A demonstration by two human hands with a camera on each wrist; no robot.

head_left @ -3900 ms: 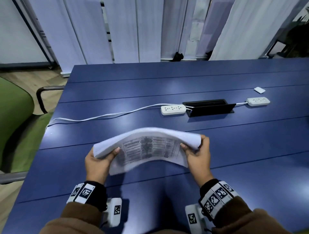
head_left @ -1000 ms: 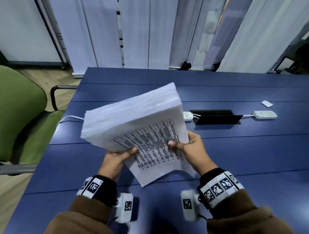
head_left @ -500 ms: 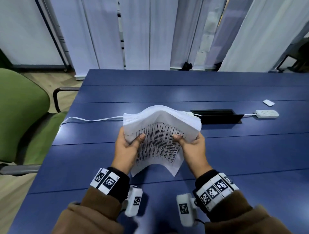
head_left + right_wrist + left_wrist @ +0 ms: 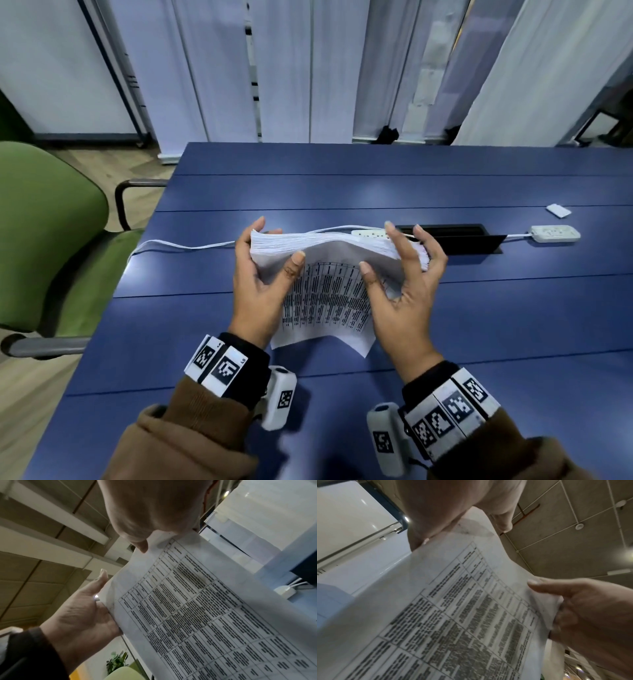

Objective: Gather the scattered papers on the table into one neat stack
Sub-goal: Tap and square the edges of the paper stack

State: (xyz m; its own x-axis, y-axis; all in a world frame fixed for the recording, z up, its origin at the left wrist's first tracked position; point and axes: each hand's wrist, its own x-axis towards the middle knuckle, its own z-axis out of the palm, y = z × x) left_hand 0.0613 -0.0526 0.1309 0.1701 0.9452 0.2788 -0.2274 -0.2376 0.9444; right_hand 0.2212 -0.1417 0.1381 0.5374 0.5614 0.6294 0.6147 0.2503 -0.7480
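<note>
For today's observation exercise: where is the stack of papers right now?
In the head view, the stack of papers is held between the left hand and right hand, above the blue table.

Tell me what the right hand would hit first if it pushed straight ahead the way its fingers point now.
Probably the white power strip, lying on the blue table just beyond the right hand's fingertips, with the black cable box next to it. The thick white paper stack hides part of the strip, so depth is uncertain.
</note>
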